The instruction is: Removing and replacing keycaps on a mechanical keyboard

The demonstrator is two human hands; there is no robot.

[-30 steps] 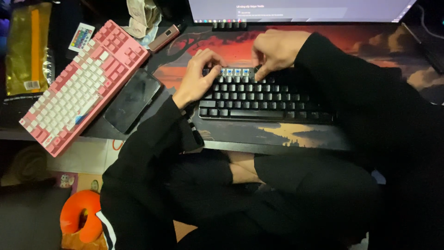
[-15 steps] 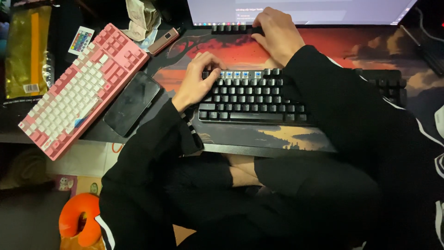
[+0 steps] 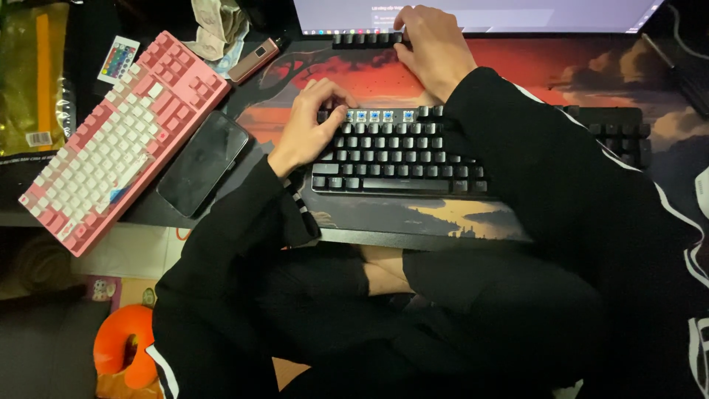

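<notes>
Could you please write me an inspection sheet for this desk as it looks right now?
Surface: desk mat with a red sunset picture, mostly covered.
Job's things: black keyboard with several caps off its top row, blue switches bare; a row of loose black keycaps lies by the monitor.
Clutter: pink and white keyboard, dark phone face up, small remote, slim pinkish device, crumpled cloth, yellow packet.
Grippers: left hand rests on the black keyboard's top left corner; right hand reaches to the loose keycaps.
Cables: dark cable at far right.
Surroundings: lit monitor behind, orange object on the floor.
</notes>
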